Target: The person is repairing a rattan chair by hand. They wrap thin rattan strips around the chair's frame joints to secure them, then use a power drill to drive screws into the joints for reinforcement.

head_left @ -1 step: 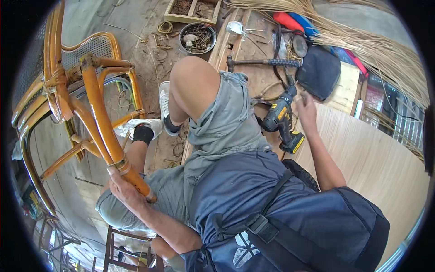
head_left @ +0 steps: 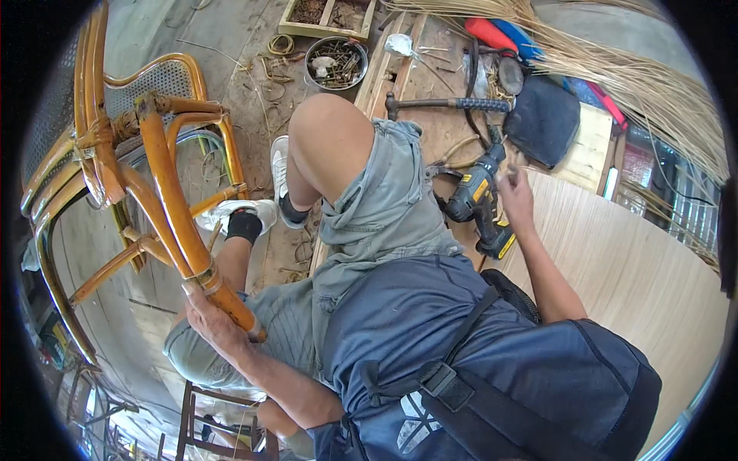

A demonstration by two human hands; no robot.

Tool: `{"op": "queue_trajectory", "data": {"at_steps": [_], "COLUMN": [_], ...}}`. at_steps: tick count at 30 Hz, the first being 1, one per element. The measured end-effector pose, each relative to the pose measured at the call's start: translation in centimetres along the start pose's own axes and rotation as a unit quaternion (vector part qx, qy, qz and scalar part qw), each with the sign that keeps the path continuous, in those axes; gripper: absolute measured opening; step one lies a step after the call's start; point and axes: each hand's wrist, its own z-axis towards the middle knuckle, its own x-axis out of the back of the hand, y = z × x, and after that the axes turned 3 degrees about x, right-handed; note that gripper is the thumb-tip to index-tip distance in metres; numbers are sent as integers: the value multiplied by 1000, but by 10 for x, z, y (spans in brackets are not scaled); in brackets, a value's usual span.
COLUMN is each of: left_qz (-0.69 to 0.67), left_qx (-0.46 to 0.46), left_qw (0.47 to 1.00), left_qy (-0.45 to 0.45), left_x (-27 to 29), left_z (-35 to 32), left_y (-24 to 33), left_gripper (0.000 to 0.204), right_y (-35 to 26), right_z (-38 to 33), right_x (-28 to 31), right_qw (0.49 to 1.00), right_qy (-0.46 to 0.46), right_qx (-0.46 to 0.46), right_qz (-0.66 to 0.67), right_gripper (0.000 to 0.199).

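A varnished rattan chair [head_left: 175, 211] with woven cane panels lies tipped over at the left. My left hand [head_left: 217, 323] is closed round the lower end of one thick leg, which rests across my left thigh. Fingers drawn together, my right hand [head_left: 516, 196] is beside the chuck of a black and yellow cordless drill [head_left: 475, 192]. Whatever those fingers pinch, if anything, is too small to make out. The drill lies on the wooden board, apart from the chair.
Beyond the drill lie a hammer [head_left: 442, 104] and a dark flat pad [head_left: 542, 121]. A bowl of screws or nails [head_left: 336, 63] and a divided wooden tray [head_left: 327, 29] stand farther off. Long cane strands [head_left: 638, 84] spread at upper right; a pale wooden panel [head_left: 615, 261] lies at right.
My right hand has shifted slightly left and down, closer to the drill. The left hand and the chair stay in place.
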Motion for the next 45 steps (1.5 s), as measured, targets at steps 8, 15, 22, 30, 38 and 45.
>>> {"op": "queue_trajectory", "data": {"at_steps": [8,15,22,30,38,45], "left_qz": [40,241,109,45,-420,-512], "left_qx": [-26,-195,-353,-237,-36,72], "left_qw": [999,942,929,852,683,707], "left_qy": [-23,131,9,-465,-597,-483], "left_x": [4,3,-10,-79,-93,-66], "left_z": [3,-7,-83,-96,-105,-101], "left_y": [-10,-15,-19,-11,45,28], "left_gripper": [54,44,32,51,80,85], "right_y": [39,66,56,-54,-169,-228], "right_z": [-56,-53,-51,-61,-65,-62], "right_x": [-11,-31,23,84,48,24], "right_qw": [991,987,995,944,848,811], "right_qy": [-126,-141,-46,-146,-400,-521], "right_qx": [-47,57,-36,45,198,209], "right_qz": [2,-45,-86,292,286,169], "right_gripper": [73,81,50,18,48,46]}}
